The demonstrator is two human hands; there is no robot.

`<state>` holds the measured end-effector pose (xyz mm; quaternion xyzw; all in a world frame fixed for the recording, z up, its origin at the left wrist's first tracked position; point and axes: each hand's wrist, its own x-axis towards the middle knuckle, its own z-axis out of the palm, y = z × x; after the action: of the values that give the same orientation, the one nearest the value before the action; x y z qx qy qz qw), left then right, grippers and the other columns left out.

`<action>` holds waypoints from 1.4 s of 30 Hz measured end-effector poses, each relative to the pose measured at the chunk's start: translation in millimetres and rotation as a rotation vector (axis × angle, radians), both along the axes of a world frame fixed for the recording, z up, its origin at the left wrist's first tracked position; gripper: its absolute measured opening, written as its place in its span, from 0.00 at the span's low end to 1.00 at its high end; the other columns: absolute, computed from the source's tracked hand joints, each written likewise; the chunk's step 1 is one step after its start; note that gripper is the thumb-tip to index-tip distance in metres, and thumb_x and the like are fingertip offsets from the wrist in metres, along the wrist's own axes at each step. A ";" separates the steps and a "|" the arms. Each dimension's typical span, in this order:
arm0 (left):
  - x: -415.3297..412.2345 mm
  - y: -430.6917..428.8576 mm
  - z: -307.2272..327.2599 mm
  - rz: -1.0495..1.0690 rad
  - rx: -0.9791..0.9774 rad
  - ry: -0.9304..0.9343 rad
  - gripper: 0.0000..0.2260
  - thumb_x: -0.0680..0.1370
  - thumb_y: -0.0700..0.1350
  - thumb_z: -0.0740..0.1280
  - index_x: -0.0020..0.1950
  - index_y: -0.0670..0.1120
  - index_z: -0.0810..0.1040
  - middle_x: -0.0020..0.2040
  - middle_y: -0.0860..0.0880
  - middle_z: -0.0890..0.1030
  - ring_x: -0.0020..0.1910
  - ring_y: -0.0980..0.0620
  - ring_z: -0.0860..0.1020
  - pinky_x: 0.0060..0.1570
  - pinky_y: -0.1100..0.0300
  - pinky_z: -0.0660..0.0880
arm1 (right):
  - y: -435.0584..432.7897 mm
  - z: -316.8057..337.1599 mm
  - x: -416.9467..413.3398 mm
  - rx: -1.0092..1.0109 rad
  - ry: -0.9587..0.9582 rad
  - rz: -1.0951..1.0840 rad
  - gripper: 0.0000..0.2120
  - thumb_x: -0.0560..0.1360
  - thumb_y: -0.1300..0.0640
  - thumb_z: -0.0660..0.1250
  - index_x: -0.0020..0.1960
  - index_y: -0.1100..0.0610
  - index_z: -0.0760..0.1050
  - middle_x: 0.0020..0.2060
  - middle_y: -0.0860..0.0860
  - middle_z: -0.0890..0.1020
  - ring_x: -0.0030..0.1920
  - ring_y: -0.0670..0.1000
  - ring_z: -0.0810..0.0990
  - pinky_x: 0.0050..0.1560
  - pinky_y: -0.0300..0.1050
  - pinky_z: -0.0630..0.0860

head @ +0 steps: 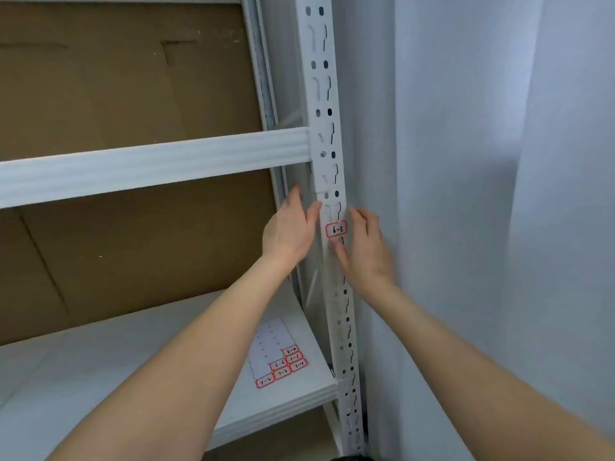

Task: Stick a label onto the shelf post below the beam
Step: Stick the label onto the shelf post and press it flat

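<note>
A pale grey wall (466,161) fills the right side of the view, and brown cardboard (133,94) backs the white metal rack left of the shelf post (327,94), which runs top to bottom and leans slightly in this wide-angle shot. The label (336,229), a small white rectangle with a red border and "6-3" handwritten in black, sits on the post's front face below the beam (149,164). Its long axis lies across the post, nearly spanning the face. The writing reads upright, with the right end tipped a little upward. The left hand (289,234) rests against the post's left edge with fingers loosely straight. Its thumb touches the edge just above the label, and its fingertips pass out of sight behind the post. The right hand (366,251) lies against the post's right edge, its fingers nearly straight beside the label and its thumb laid on the front face just under it. The hands are apart, with the post between them, and neither covers the label. Motion blur hides how firmly either presses. Lower left of the post, a label sheet (278,357) lies on the white shelf board (133,377). Most of its cells are peeled, and red-bordered labels remain at its near end. The left forearm crosses the board in front of it. The post's foot is cut off at the bottom edge.
</note>
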<state>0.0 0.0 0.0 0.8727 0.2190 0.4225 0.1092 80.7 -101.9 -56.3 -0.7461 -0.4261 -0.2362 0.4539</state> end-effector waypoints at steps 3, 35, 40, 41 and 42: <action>7.6 -0.1 1.1 -0.063 -0.024 -0.046 0.24 0.82 0.55 0.53 0.76 0.46 0.57 0.65 0.45 0.76 0.59 0.43 0.78 0.51 0.52 0.75 | 4.6 1.2 1.7 0.092 -0.009 -0.003 0.27 0.76 0.54 0.65 0.72 0.59 0.62 0.66 0.55 0.69 0.60 0.55 0.73 0.48 0.40 0.67; 31.0 5.3 -13.2 -0.176 -0.135 -0.157 0.23 0.82 0.53 0.53 0.75 0.44 0.60 0.59 0.43 0.80 0.53 0.44 0.80 0.51 0.47 0.78 | 30.3 -29.0 20.2 0.470 -0.101 0.031 0.13 0.71 0.60 0.69 0.55 0.62 0.79 0.53 0.55 0.82 0.46 0.54 0.83 0.43 0.53 0.82; 31.7 3.9 -12.9 -0.155 -0.146 -0.162 0.23 0.82 0.53 0.52 0.75 0.44 0.60 0.56 0.42 0.80 0.52 0.42 0.80 0.50 0.46 0.77 | 29.9 -28.5 21.4 0.503 -0.102 0.011 0.10 0.71 0.62 0.70 0.52 0.61 0.82 0.51 0.55 0.84 0.45 0.54 0.84 0.43 0.53 0.82; 31.9 3.8 -12.5 -0.145 -0.146 -0.160 0.23 0.82 0.54 0.52 0.75 0.44 0.60 0.55 0.42 0.81 0.51 0.42 0.79 0.50 0.47 0.76 | 30.1 -27.7 21.4 0.507 -0.105 0.004 0.09 0.71 0.63 0.70 0.51 0.61 0.82 0.51 0.55 0.84 0.45 0.54 0.84 0.42 0.53 0.82; 31.9 3.3 -12.5 -0.138 -0.147 -0.157 0.23 0.82 0.54 0.52 0.75 0.44 0.60 0.54 0.42 0.81 0.50 0.43 0.79 0.49 0.48 0.75 | 30.2 -27.2 21.0 0.509 -0.108 -0.002 0.09 0.71 0.63 0.70 0.50 0.61 0.82 0.50 0.55 0.84 0.44 0.54 0.84 0.42 0.52 0.82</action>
<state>31.9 3.3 -12.5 0.8397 0.1794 0.4637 0.2183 101.7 -71.8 -83.5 -0.5947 -0.3760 -0.3756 0.6032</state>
